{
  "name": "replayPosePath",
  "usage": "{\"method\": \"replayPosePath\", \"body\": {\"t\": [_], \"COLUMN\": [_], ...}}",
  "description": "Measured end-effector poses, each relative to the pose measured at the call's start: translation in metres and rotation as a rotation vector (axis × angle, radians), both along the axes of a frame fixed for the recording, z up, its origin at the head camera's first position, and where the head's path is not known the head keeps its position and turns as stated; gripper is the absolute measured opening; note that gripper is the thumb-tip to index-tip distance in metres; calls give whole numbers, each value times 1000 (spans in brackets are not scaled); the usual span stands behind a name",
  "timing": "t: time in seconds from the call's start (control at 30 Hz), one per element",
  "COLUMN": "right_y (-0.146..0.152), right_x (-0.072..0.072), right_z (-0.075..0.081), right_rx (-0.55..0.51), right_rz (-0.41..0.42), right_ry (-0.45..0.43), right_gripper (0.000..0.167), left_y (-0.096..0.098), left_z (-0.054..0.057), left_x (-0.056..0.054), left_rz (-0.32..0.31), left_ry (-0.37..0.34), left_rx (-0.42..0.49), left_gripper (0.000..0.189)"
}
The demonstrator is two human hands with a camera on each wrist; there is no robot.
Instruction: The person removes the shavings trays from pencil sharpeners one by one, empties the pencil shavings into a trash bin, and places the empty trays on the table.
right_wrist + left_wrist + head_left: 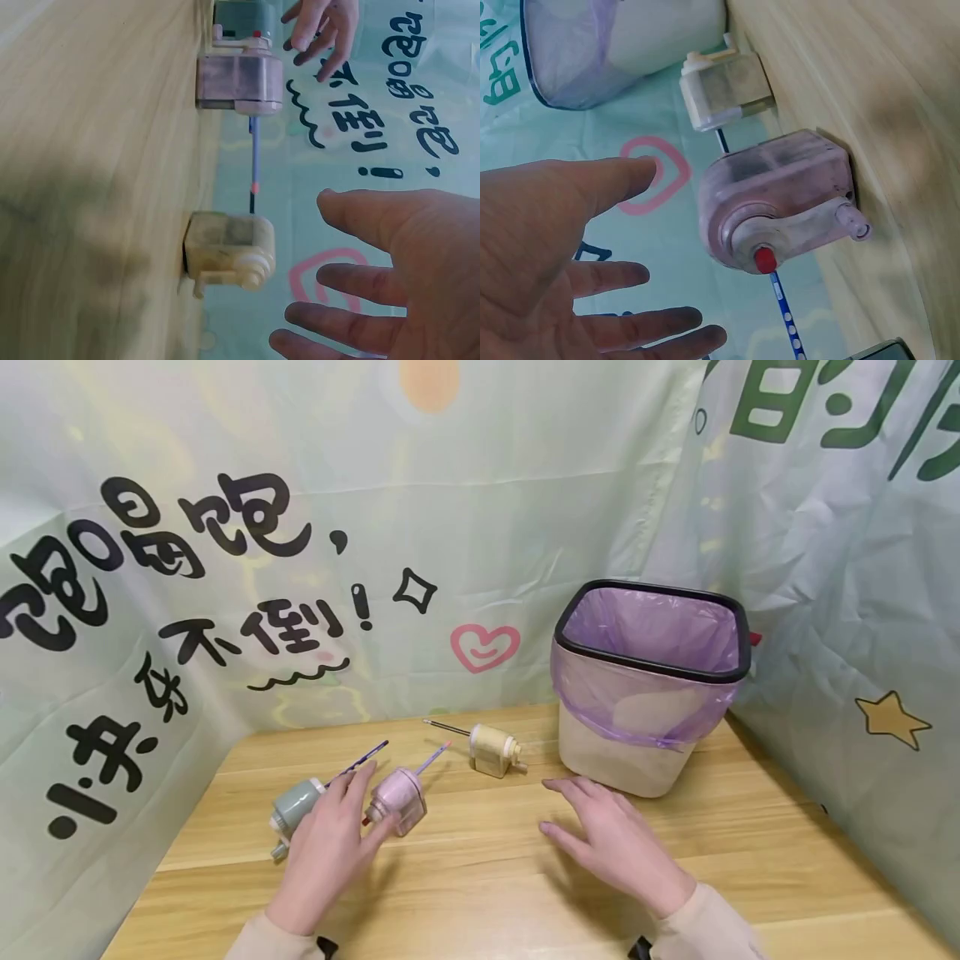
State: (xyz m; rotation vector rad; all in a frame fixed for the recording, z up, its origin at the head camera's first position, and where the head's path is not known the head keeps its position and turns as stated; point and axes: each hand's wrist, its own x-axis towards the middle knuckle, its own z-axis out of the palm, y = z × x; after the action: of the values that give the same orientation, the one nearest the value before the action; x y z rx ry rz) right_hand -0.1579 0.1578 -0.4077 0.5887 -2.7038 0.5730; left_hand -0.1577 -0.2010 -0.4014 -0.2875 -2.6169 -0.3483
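Three hand-crank pencil sharpeners stand on the wooden table, each with a pencil in it. The pink sharpener (401,793) holds a purple pencil (433,757); its crank shows in the left wrist view. My left hand (326,843) hovers with spread fingers between it and the grey-green sharpener (294,803), partly covering that one. The grey-green sharpener has a blue dotted pencil (369,757). Farther back is the cream-yellow sharpener (491,750) with a black pencil (448,727). My right hand (611,843), fingers extended and holding nothing, is over the table in front of the bin.
A white waste bin (615,756) with a black rim and purple liner stands at the back right of the table (465,885). Printed cloth (495,543) hangs behind and along the sides.
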Motion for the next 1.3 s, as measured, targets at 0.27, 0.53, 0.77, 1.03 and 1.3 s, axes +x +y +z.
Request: {"method": "replayPosePath", "body": {"t": [0.27,0.53,0.77,1.03,1.3], "right_y": [-18,-32,-40,-47,-48], "right_x": [-8,-11,-14,-15,-14], "right_z": [-7,-12,-18,-23,-25], "right_rx": [5,21,7,15,36], "right_rz": [35,63,105,135,137], "right_ry": [-76,-122,-131,-110,-107], "right_gripper": [53,51,50,50,50], "left_y": [-1,4,6,5,2], "left_z": [-4,-11,-16,-22,-28], "left_x": [-12,-22,-28,-31,-34], "left_rz": [32,25,46,60,48], "left_ry": [-95,-122,-200,-231,-224], "left_rx": [22,67,88,91,87], "left_gripper": [79,79,82,83,82]}}
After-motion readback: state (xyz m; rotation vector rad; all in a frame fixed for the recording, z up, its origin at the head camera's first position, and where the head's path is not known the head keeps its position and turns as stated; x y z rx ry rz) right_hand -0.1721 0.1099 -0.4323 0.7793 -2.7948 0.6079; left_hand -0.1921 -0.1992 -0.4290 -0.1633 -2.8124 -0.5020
